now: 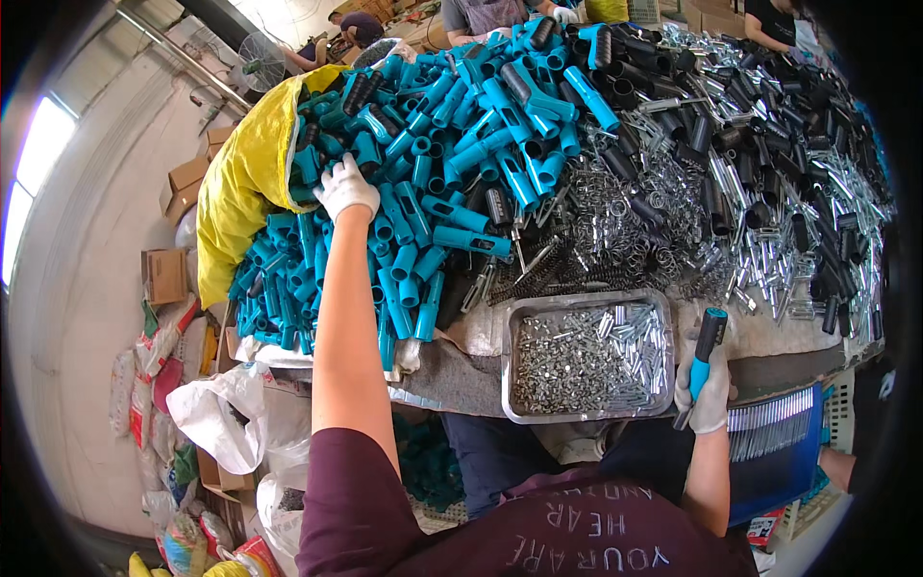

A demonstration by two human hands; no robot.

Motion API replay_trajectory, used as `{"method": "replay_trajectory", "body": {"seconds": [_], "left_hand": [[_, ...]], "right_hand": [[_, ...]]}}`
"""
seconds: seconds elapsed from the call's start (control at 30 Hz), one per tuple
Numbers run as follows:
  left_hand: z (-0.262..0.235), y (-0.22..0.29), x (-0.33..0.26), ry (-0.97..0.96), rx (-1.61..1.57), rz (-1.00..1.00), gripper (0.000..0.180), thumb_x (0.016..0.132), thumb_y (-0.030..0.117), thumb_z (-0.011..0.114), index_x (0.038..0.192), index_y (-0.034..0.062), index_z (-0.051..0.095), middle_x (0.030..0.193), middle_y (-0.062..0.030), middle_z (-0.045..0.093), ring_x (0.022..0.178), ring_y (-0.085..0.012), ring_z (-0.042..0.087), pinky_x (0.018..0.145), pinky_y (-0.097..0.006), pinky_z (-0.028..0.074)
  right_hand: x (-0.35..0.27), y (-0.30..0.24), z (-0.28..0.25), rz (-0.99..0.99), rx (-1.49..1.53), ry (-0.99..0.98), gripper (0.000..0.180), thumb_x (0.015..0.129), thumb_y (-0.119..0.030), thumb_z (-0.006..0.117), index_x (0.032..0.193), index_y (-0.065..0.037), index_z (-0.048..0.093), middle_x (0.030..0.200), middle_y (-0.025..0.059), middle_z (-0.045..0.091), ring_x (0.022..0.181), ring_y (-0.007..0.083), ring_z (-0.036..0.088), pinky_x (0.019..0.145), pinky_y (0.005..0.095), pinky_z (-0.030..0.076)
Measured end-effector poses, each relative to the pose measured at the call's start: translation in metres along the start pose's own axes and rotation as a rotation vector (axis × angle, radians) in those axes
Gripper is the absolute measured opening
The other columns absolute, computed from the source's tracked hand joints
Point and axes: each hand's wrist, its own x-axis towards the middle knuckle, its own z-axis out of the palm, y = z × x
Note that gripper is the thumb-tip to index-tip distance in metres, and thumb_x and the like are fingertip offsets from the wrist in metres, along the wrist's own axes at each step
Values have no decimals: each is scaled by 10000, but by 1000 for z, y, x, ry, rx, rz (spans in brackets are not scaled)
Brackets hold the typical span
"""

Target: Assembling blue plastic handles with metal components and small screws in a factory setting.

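Observation:
My left hand (346,189), in a white glove, reaches onto the heap of teal plastic handle shells (468,154) beside the mouth of a yellow woven sack (245,178). Its fingers are apart and rest against the pieces; nothing shows gripped in them. Near the table's front edge, my gloved right hand (711,396) is closed round a teal and black tool handle (704,361), held upright with a dark end below the fist. Just left of that hand stands a metal tray (510,385) of small metal pins and short rods.
Coiled springs (615,216) lie mid-table, with black sleeves (707,135) and shiny metal rods (769,255) to the right. A blue bin (774,433) of metal strips stands by my right arm. White plastic bags (226,413) hang at left. Other people work across the table.

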Motion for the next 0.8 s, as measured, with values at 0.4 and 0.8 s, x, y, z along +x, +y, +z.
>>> {"method": "replay_trajectory", "body": {"seconds": [0.4,0.8], "left_hand": [[-179,111,-138,-595,-1231,688,403,934,228,633,1216,-50,560,905,-42,610,810,-94,546,741,-260,472],[-223,94,-144,-981,-804,917,368,929,286,621,1104,-39,632,772,-71,613,713,-117,541,660,-315,465]], "right_hand": [[-12,-31,42,-83,-400,-79,241,965,-203,479,1057,5,558,640,46,544,418,100,437,377,256,338],[-45,-40,73,-414,-998,-224,443,866,-320,705,1161,-8,596,823,250,659,815,434,664,698,436,531]]}}
